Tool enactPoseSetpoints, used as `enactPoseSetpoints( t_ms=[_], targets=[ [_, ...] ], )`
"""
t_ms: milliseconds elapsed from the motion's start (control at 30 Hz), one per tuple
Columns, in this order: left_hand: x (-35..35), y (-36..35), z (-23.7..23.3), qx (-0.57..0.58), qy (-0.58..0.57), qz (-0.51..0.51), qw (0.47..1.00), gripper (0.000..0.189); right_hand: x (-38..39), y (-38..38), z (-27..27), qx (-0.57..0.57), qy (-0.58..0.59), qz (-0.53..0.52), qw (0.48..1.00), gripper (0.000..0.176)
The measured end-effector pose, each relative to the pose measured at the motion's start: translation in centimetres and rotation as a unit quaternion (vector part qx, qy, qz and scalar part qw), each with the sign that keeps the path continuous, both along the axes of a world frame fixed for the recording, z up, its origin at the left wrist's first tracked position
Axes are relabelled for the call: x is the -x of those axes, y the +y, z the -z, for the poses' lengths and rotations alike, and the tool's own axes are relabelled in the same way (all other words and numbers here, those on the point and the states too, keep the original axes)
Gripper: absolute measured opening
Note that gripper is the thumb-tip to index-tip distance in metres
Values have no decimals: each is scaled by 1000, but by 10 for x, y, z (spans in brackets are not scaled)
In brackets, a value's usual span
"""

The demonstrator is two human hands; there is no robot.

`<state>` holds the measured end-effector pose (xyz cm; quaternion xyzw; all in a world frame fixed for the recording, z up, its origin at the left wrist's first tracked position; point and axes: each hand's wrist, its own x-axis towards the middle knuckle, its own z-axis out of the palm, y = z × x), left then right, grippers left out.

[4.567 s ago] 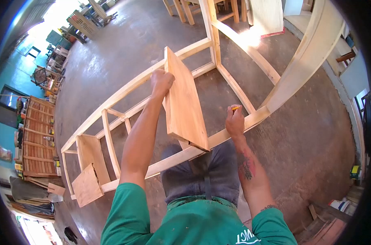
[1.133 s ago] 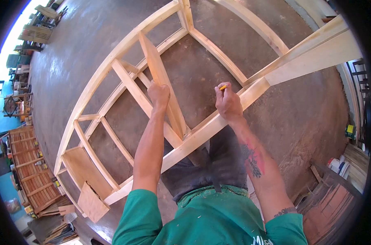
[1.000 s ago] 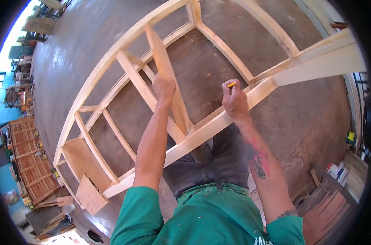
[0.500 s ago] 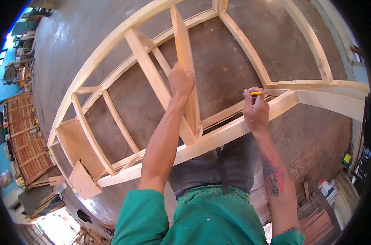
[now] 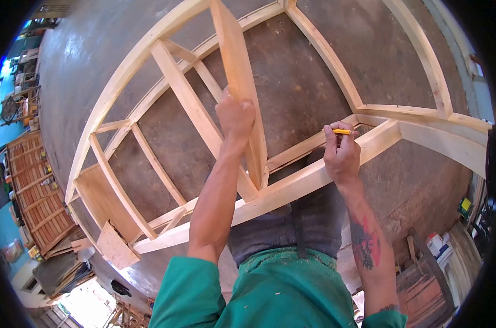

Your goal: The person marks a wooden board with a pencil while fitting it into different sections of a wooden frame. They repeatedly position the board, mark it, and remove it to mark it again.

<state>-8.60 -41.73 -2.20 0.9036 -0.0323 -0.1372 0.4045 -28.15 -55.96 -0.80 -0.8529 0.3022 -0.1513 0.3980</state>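
Observation:
My left hand (image 5: pixel 236 117) is wrapped around the edge of a loose wooden board (image 5: pixel 238 60), which stands tilted across the frame. The board's near end comes down at the frame's near rail (image 5: pixel 291 185), and its far end reaches the curved far rail (image 5: pixel 133 57). A fixed crosspiece (image 5: pixel 190 106) runs just left of it. Between the fingertips of my right hand (image 5: pixel 342 159) is a yellow pencil (image 5: pixel 343 132), lying roughly sideways. That hand is close over the near rail, toward its right end.
The wooden frame surrounds me, with a curved side member (image 5: pixel 423 54) at right and a plywood panel (image 5: pixel 103 199) at left. A stack of slatted wood (image 5: pixel 37 183) lies far left. Wood pieces and a white container (image 5: pixel 436 243) sit at lower right.
The board has tilted so that its far end sits further left and its broad face shows more. My left hand moved slightly left and nearer with it. The pencil stays in my right hand.

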Motion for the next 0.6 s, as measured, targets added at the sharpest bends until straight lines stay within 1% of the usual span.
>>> enactPoseSetpoints(
  t_ms=[33, 133, 200, 233, 267, 333, 467, 533, 600],
  targets=[
    [-2, 2, -7, 5, 10, -6, 1000, 36, 0, 0, 2, -7, 3, 7, 1000, 17],
    [-4, 7, -9, -21, 25, -8, 999, 37, 3, 2, 3, -22, 4, 13, 1000, 17],
    [-3, 7, 2, -32, 0, -10, 999, 37, 2, 1, 3, -25, -1, 15, 1000, 17],
    [-2, 7, 8, -43, -23, -10, 999, 36, 1, 2, 3, -23, -19, 16, 999, 17],
    [-2, 9, 14, -46, -21, -9, 999, 36, 2, 3, 3, -22, -36, 18, 999, 17],
    [-3, 12, 17, -18, -4, -11, 1000, 35, 3, 3, 1, -35, -30, 18, 999, 17],
    [-3, 9, 4, -33, 5, 8, 999, 32, 3, 3, -3, -52, -39, 19, 998, 16],
    [-1, 7, 2, 16, 1, 4, 1000, 30, 3, 3, -3, -57, -45, 16, 997, 16],
    [-3, 3, 5, -8, 11, 6, 1000, 30, 3, 3, -2, -64, -54, 9, 996, 16]
  ],
)
